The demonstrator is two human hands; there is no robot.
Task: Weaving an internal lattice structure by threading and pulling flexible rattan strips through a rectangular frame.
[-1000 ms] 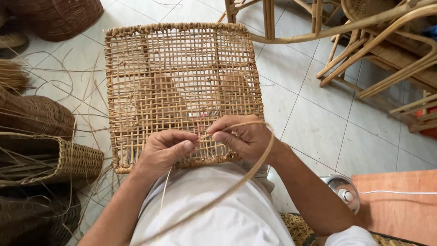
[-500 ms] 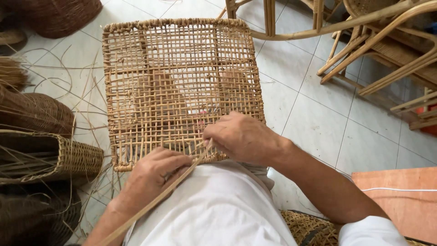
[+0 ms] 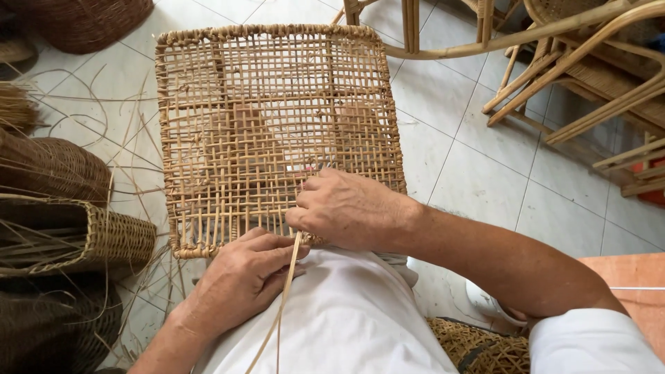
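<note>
A square open-weave rattan panel (image 3: 263, 118) rests against my lap, tilted away over the tiled floor. My right hand (image 3: 346, 208) lies on its near edge, fingers pinched on a thin cane strip (image 3: 285, 291) where it enters the weave. That strip runs down across my white shirt. My left hand (image 3: 242, 273) sits just below the panel's near rim, fingers curled around the same strip lower down.
Woven baskets (image 3: 76, 239) and loose cane strands lie at the left. Rattan chair frames (image 3: 582, 76) stand at the back right. An orange surface (image 3: 634, 277) is at the right, and another woven piece (image 3: 478, 346) lies beside my leg.
My left hand has slid down below the panel's rim. The long strip that arced to the right now runs straight down my shirt. My right hand stays at the near edge.
</note>
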